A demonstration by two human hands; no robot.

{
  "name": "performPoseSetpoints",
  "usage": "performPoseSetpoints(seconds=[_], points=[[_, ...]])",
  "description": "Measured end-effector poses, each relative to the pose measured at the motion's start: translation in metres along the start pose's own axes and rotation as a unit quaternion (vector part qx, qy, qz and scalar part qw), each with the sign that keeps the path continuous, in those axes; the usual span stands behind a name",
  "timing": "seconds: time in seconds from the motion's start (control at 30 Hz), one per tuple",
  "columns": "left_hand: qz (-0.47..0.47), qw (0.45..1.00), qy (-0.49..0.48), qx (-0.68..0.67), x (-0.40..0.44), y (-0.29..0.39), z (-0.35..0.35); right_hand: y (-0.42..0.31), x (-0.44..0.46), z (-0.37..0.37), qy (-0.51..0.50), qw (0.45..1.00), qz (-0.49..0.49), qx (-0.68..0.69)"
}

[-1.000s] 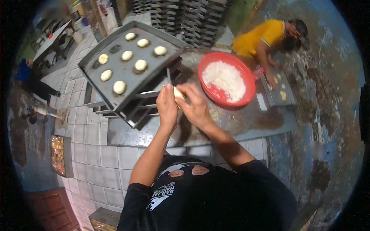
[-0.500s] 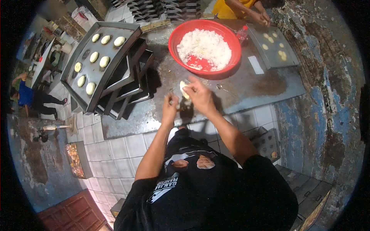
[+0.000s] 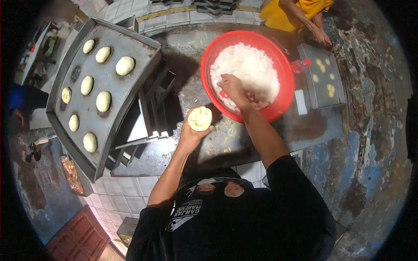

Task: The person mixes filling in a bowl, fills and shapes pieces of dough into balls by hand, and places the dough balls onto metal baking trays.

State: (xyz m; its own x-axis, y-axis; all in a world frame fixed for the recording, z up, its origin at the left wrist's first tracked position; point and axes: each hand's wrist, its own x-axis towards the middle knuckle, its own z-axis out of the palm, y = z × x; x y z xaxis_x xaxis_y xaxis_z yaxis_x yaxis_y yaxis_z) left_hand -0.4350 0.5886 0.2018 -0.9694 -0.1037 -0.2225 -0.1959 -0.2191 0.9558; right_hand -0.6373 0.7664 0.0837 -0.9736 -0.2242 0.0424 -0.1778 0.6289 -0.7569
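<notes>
A pale yellow piece of dough [image 3: 200,118], hollowed on top, rests in my left hand [image 3: 190,133], whose fingers are wrapped round it from below. My right hand [image 3: 232,88] is inside the red basin [image 3: 285,67], at the near left part of the white shredded filling [image 3: 248,65]. Its fingers are bent together at the filling, and what they hold, if anything, is too small to make out. To the left, a metal tray [image 3: 82,114] carries several round dough pieces [image 3: 103,101].
More metal trays [image 3: 150,108] are stacked under the large one. At the right, a smaller tray [image 3: 335,92] holds dough pieces, beside a white card [image 3: 300,102] and a red-capped bottle [image 3: 299,65]. A co-worker's hands [image 3: 321,35] are beyond it.
My right hand has let go of the dough and moved up and right into the basin. My left hand now holds the dough, which has a hollow on top. The view has shifted.
</notes>
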Motion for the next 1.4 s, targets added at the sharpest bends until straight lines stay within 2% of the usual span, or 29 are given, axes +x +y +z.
performPoseSetpoints(seconds=[0.07,0.13,0.2,0.23,0.27,0.33,0.37,0.47,0.53,0.57,0.67,0.7,0.73,0.8,0.83,0.87,0.9,0.93,0.97,1.0,1.07,1.1,1.13,1.17,1.2,1.23,1.27,1.33,1.4], points=[[0.000,1.000,-0.008,0.009,0.020,0.000,-0.014,0.010,0.009,0.021,-0.038,0.983,-0.115,-0.138],[-0.014,0.999,0.010,0.040,0.032,-0.004,-0.024,0.010,0.006,0.026,-0.060,0.984,-0.100,-0.137],[-0.015,0.999,0.018,0.037,0.042,-0.005,-0.031,0.009,0.007,0.013,-0.046,0.989,0.049,0.134],[-0.015,0.999,0.019,0.039,0.043,-0.005,-0.032,-0.001,0.003,-0.008,-0.076,0.936,0.205,0.275],[-0.017,0.999,0.018,0.035,0.046,-0.007,-0.032,-0.008,-0.002,-0.021,-0.076,0.937,0.207,0.272],[0.029,0.992,0.022,0.120,0.054,-0.012,-0.029,-0.024,-0.009,-0.045,-0.122,0.808,0.331,0.473],[0.072,0.985,0.019,0.154,0.059,-0.018,-0.026,-0.035,-0.011,-0.058,-0.124,0.810,0.328,0.470],[0.052,0.980,0.046,0.187,0.063,-0.015,0.002,-0.058,-0.032,-0.073,-0.212,0.843,0.245,0.429],[0.086,0.976,0.018,0.198,0.067,-0.029,0.021,-0.059,-0.051,-0.055,-0.223,0.946,-0.003,0.236],[0.107,0.966,0.027,0.233,0.068,-0.039,0.032,-0.111,-0.062,-0.080,-0.204,0.968,-0.143,0.000],[0.150,0.956,0.052,0.247,0.057,-0.033,0.050,-0.125,-0.094,-0.097,-0.202,0.971,-0.092,0.085],[0.146,0.957,0.066,0.243,0.048,-0.025,0.055,-0.109,-0.114,-0.086,-0.121,0.979,-0.132,0.100],[0.138,0.958,0.077,0.239,0.036,-0.021,0.060,-0.114,-0.137,-0.087,-0.123,0.977,-0.140,0.102],[0.147,0.954,0.074,0.252,0.017,-0.029,0.067,-0.122,-0.181,-0.093,-0.047,0.939,-0.338,-0.035],[0.154,0.950,0.070,0.263,0.011,-0.033,0.071,-0.118,-0.183,-0.095,-0.060,0.947,-0.292,-0.123],[0.162,0.948,0.071,0.266,0.004,-0.038,0.073,-0.114,-0.184,-0.105,-0.053,0.945,-0.298,-0.122],[0.166,0.961,0.048,0.216,-0.005,-0.048,0.074,-0.110,-0.185,-0.120,-0.076,0.980,-0.179,0.053],[0.170,0.971,0.023,0.166,-0.018,-0.044,0.078,-0.106,-0.187,-0.131,-0.096,0.968,-0.052,0.227],[0.137,0.989,-0.007,0.056,-0.033,-0.042,0.085,-0.089,-0.185,-0.128,-0.052,0.958,0.015,0.283],[0.141,0.988,-0.009,0.061,-0.050,-0.037,0.093,-0.087,-0.195,-0.133,-0.048,0.957,0.011,0.286],[0.097,0.991,-0.087,-0.019,-0.077,-0.030,0.109,-0.085,-0.211,-0.141,-0.088,0.913,0.135,0.376],[0.160,0.984,-0.048,0.058,-0.080,-0.042,0.116,-0.095,-0.228,-0.142,-0.042,0.963,0.041,0.262],[0.163,0.984,-0.042,0.062,-0.086,-0.044,0.119,-0.119,-0.251,-0.156,-0.042,0.989,-0.038,0.134],[0.141,0.987,0.000,0.077,-0.093,-0.049,0.120,-0.117,-0.269,-0.156,-0.034,0.977,-0.204,0.042],[0.119,0.988,0.041,0.092,-0.102,-0.052,0.122,-0.116,-0.284,-0.155,-0.022,0.930,-0.363,-0.049],[0.038,0.999,0.026,-0.012,-0.118,-0.043,0.122,-0.115,-0.296,-0.153,-0.023,0.934,-0.356,0.016],[0.039,0.999,0.030,-0.008,-0.130,-0.032,0.122,-0.113,-0.302,-0.156,-0.024,0.933,-0.359,0.021],[-0.037,0.987,-0.051,-0.146,-0.151,-0.009,0.124,-0.109,-0.303,-0.169,-0.018,0.947,-0.230,0.222],[-0.022,0.990,-0.070,-0.123,-0.164,-0.003,0.132,-0.111,-0.308,-0.171,-0.020,0.932,-0.167,0.321]])
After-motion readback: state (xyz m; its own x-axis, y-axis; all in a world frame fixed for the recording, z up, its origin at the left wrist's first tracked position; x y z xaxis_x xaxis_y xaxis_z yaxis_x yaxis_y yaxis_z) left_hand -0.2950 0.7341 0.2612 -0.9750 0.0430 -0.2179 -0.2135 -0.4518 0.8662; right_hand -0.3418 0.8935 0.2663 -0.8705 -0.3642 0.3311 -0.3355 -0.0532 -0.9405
